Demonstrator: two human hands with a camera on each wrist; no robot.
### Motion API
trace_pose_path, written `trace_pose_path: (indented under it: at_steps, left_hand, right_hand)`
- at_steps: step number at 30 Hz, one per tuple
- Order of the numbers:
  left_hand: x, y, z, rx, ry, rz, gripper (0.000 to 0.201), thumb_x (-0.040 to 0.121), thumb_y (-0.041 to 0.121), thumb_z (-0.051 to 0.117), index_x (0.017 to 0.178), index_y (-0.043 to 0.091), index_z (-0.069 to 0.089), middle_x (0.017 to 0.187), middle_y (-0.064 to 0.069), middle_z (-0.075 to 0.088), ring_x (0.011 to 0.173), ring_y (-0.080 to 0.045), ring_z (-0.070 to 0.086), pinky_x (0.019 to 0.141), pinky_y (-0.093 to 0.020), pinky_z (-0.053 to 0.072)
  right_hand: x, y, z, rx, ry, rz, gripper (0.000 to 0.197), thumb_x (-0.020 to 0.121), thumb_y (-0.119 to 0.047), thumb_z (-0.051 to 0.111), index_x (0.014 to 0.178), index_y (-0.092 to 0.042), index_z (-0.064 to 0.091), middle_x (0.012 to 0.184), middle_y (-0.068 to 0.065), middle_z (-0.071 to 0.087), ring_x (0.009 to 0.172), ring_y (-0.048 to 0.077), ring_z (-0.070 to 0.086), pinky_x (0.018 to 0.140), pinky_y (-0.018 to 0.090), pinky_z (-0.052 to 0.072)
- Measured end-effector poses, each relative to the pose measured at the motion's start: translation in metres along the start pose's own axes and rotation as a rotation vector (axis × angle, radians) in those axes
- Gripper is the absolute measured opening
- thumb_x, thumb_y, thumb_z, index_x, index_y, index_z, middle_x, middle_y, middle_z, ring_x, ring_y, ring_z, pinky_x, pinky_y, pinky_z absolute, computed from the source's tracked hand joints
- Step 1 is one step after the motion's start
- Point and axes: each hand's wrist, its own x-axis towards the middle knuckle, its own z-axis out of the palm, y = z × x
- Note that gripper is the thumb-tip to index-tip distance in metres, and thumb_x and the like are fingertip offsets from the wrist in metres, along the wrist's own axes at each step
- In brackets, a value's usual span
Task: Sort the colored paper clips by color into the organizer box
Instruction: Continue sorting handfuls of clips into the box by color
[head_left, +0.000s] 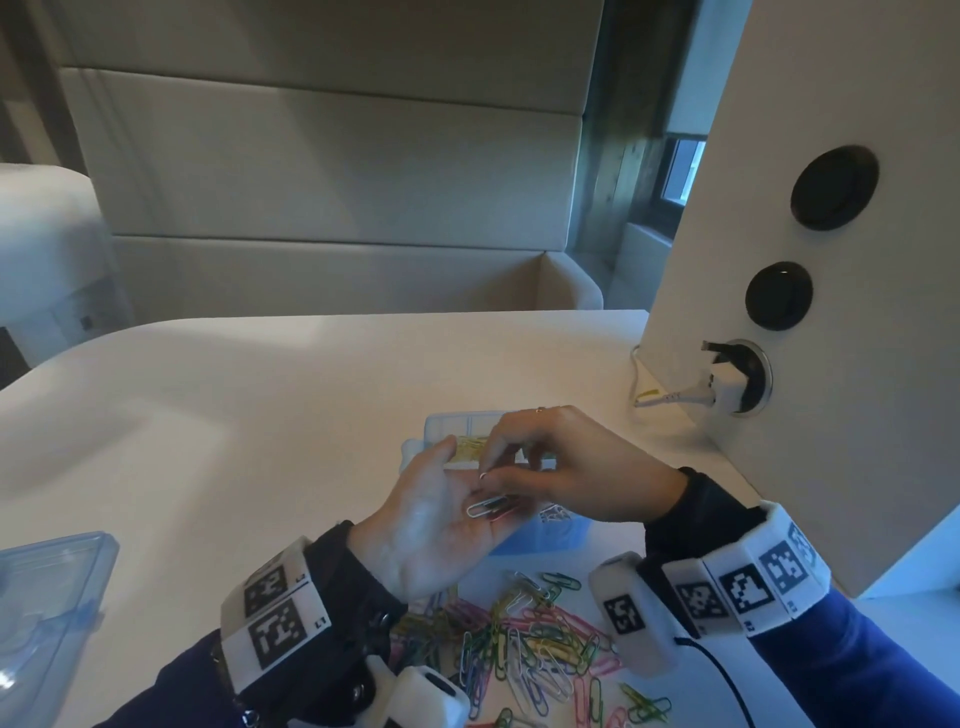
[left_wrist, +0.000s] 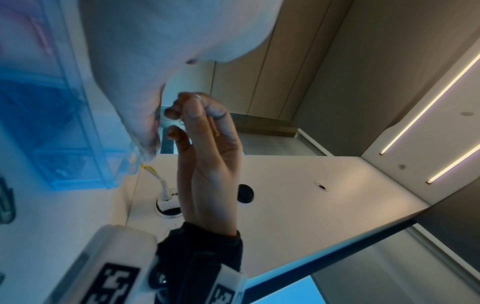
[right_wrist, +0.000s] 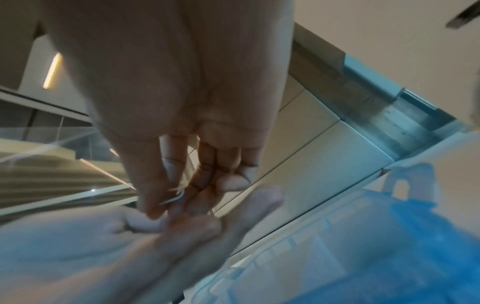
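Now the left hand (head_left: 441, 525) lies flat and palm-up, cradling white paper clips (head_left: 485, 505); the right hand (head_left: 566, 467) pinches one clip between thumb and fingertip above the organizer box (head_left: 441, 423)

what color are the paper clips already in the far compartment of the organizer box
Yellow. The yellow clips lie in the organizer box, just beyond the left hand; the head view shows them best.

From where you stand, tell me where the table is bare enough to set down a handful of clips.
Bare: the broad tabletop left of the organizer box, between it and the clear lid at the left edge; also the strip behind the box. Crowded: the paper clip pile near the front edge, and the space over the box, where left hand and right hand meet.
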Motion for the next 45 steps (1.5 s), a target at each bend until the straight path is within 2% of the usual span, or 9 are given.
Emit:
trace_pose_path:
  at_steps: [4, 8, 11, 16, 20, 24, 29, 35, 45]
  left_hand:
    - [0.0, 0.0, 0.001, 0.06, 0.044, -0.011, 0.077, 0.104, 0.048, 0.025, 0.117, -0.023, 0.052, 0.119, -0.036, 0.06, 0.116, -0.042, 0.058, 0.089, -0.047, 0.054]
    - [-0.001, 0.001, 0.002, 0.045, 0.02, -0.002, 0.079, 0.103, 0.051, 0.022, 0.111, -0.02, 0.056, 0.096, -0.026, 0.068, 0.081, -0.032, 0.067, 0.09, -0.041, 0.055]
    - [-0.002, 0.0, 0.002, 0.017, 0.009, -0.023, 0.076, 0.103, 0.05, 0.02, 0.113, -0.017, 0.056, 0.077, -0.019, 0.065, 0.055, -0.022, 0.056, 0.07, -0.024, 0.046]
    - [-0.002, 0.0, 0.003, -0.026, 0.0, -0.018, 0.074, 0.104, 0.048, 0.021, 0.118, -0.017, 0.054, 0.085, -0.019, 0.067, 0.069, -0.02, 0.058, 0.07, -0.025, 0.049]
    - [-0.002, 0.002, 0.002, 0.027, 0.004, -0.002, 0.075, 0.103, 0.048, 0.026, 0.121, -0.02, 0.051, 0.116, -0.031, 0.063, 0.106, -0.037, 0.064, 0.098, -0.042, 0.047]
    - [-0.002, 0.005, 0.001, 0.039, 0.031, -0.011, 0.071, 0.103, 0.045, 0.03, 0.126, -0.021, 0.044, 0.121, -0.038, 0.058, 0.117, -0.045, 0.056, 0.104, -0.046, 0.041]
    - [0.0, 0.006, 0.0, 0.067, 0.038, 0.011, 0.056, 0.104, 0.031, 0.034, 0.127, -0.018, 0.045, 0.119, -0.036, 0.06, 0.118, -0.044, 0.056, 0.106, -0.047, 0.04]
    - [-0.001, 0.011, -0.001, 0.018, 0.053, 0.077, 0.061, 0.103, 0.037, 0.034, 0.128, -0.017, 0.045, 0.121, -0.033, 0.06, 0.118, -0.037, 0.058, 0.102, -0.043, 0.044]
    - [-0.004, 0.029, -0.001, -0.027, 0.06, 0.159, 0.058, 0.103, 0.034, 0.034, 0.128, -0.017, 0.046, 0.129, -0.029, 0.056, 0.123, -0.034, 0.054, 0.104, -0.043, 0.042]
  right_hand:
    - [-0.002, 0.004, -0.013, -0.018, 0.055, 0.064, 0.01, 0.094, -0.02, 0.06, 0.089, -0.014, 0.065, 0.084, -0.003, 0.068, 0.078, 0.009, 0.062, 0.07, 0.027, 0.052]
    - [-0.004, -0.001, -0.009, -0.055, 0.004, 0.001, 0.009, 0.086, -0.026, 0.07, 0.09, -0.018, 0.074, 0.084, -0.01, 0.065, 0.078, 0.006, 0.059, 0.067, 0.014, 0.044]
    - [-0.002, -0.005, 0.004, -0.062, -0.057, -0.05, 0.008, 0.083, -0.024, 0.075, 0.087, -0.017, 0.075, 0.085, -0.007, 0.062, 0.075, 0.003, 0.055, 0.068, 0.009, 0.039]
    - [-0.001, -0.007, 0.005, -0.059, -0.093, -0.053, 0.007, 0.088, -0.02, 0.069, 0.087, -0.014, 0.065, 0.085, -0.006, 0.057, 0.075, 0.002, 0.052, 0.069, 0.011, 0.038]
    - [-0.002, -0.005, -0.01, -0.016, 0.049, 0.005, 0.006, 0.093, -0.016, 0.061, 0.089, -0.012, 0.06, 0.082, -0.007, 0.061, 0.073, 0.002, 0.055, 0.064, 0.015, 0.043]
    - [-0.007, 0.007, -0.028, -0.173, 0.152, 0.168, 0.003, 0.092, -0.017, 0.061, 0.092, -0.015, 0.06, 0.08, -0.003, 0.065, 0.073, 0.009, 0.058, 0.068, 0.024, 0.05]
    - [-0.013, 0.017, -0.029, -0.382, -0.074, 0.305, 0.008, 0.089, -0.018, 0.063, 0.093, -0.013, 0.069, 0.085, -0.006, 0.066, 0.072, 0.003, 0.056, 0.065, 0.009, 0.043]
    - [-0.008, 0.004, -0.025, -0.363, -0.009, 0.08, 0.025, 0.079, -0.037, 0.075, 0.097, -0.02, 0.07, 0.092, -0.011, 0.06, 0.078, 0.003, 0.053, 0.069, 0.01, 0.044]
    - [0.008, 0.003, 0.0, -0.229, 0.096, -0.108, 0.003, 0.09, -0.017, 0.065, 0.089, -0.015, 0.067, 0.084, -0.006, 0.064, 0.072, 0.003, 0.055, 0.067, 0.007, 0.04]
